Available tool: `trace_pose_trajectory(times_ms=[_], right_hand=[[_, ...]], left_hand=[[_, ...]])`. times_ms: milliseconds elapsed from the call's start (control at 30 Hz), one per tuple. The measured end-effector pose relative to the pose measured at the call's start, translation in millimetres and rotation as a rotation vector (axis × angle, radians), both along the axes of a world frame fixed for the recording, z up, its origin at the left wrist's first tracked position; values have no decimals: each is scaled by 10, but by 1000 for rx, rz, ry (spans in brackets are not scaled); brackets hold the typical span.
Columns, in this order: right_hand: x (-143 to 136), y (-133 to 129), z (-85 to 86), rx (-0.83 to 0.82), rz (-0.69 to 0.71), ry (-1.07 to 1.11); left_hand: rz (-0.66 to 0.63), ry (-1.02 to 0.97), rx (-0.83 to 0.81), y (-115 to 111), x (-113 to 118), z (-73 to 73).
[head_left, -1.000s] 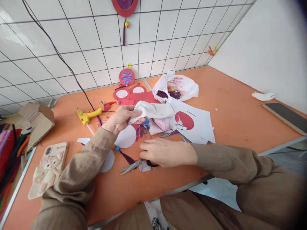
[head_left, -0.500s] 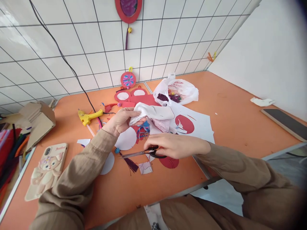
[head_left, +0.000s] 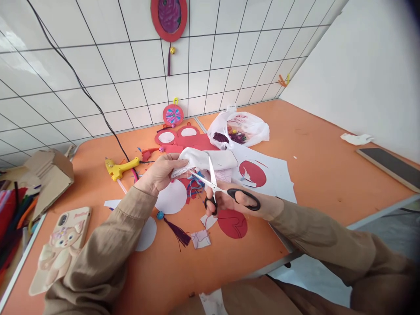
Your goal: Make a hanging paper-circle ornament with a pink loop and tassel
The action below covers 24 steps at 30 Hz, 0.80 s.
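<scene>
Folded white fabric (head_left: 218,159) is pinched between the thumb and fingers of my left hand (head_left: 160,171), its edge hanging toward me. My right hand (head_left: 256,204) holds black-handled scissors (head_left: 214,187) with the blades spread apart, one tip close to the fabric's lower edge. Whether a blade touches the fabric I cannot tell. Below my hands lie a white paper circle (head_left: 172,197), a purple tassel (head_left: 177,230) with a blue bell, a small patterned fabric scrap (head_left: 201,239) and a red oval (head_left: 232,224) with drawn lines.
A yellow glue gun (head_left: 121,168) and a phone (head_left: 61,249) lie on the left. Behind the fabric are red cut-outs (head_left: 193,142) and a white plastic bag (head_left: 259,131) with tassels. White paper (head_left: 278,175) lies right of my hands. A cardboard piece (head_left: 54,175) sits far left.
My right hand has turned and risen toward the fabric. The scissors now point up and their blades have opened. My left hand keeps its pinch on the fabric.
</scene>
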State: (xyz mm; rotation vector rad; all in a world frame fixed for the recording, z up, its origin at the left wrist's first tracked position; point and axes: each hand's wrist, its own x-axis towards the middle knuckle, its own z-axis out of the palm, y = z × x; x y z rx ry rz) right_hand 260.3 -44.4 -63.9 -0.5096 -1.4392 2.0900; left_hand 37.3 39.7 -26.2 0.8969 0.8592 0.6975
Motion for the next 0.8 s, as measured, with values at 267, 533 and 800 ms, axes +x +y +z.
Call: trace_pose_trajectory(times_ms=[267,533,800], right_hand=[[-83,-201,-41,-35,-17,-69],[-413,-187,-120,-165,-222,-94],[-603,-110,-139,-154,-378,-48]], left_hand=[[-24,9,81,-7,-26,-4],[-13,147,174,-29,-49,19],[41,206,241,-72,-4,7]])
